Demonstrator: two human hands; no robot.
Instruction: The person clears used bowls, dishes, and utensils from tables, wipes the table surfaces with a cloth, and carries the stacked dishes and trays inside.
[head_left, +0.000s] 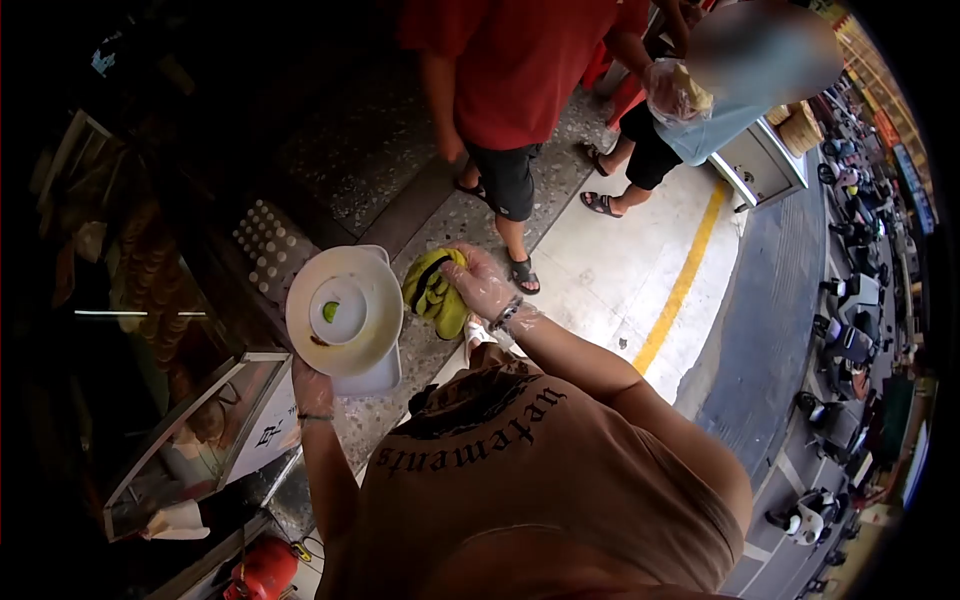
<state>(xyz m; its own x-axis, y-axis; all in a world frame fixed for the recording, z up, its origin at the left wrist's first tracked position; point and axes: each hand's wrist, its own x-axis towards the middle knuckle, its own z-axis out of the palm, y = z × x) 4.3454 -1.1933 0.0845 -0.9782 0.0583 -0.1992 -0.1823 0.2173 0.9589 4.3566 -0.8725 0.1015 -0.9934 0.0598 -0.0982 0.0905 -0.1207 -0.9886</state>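
Observation:
My left hand (313, 388) is closed at the near edge of a wide white bowl (376, 308); its fingertips are partly hidden below the rim. Inside the bowl lie a small green piece (330, 312) and a brownish smear. A white tray (372, 378) shows beneath and beside the bowl. In a clear plastic glove, my right hand (482, 284) grips a bunched yellow-green cloth (430, 300) with a black band across it. The cloth is just right of the bowl, and I cannot tell if they touch.
At left stand a framed glass case (205, 430) and a dark counter with a tray of round white items (268, 245). A person in a red shirt (515, 75) stands ahead, another in light blue (705, 135) farther right. A red canister (265, 570) sits low left; parked scooters (850, 330) line the street.

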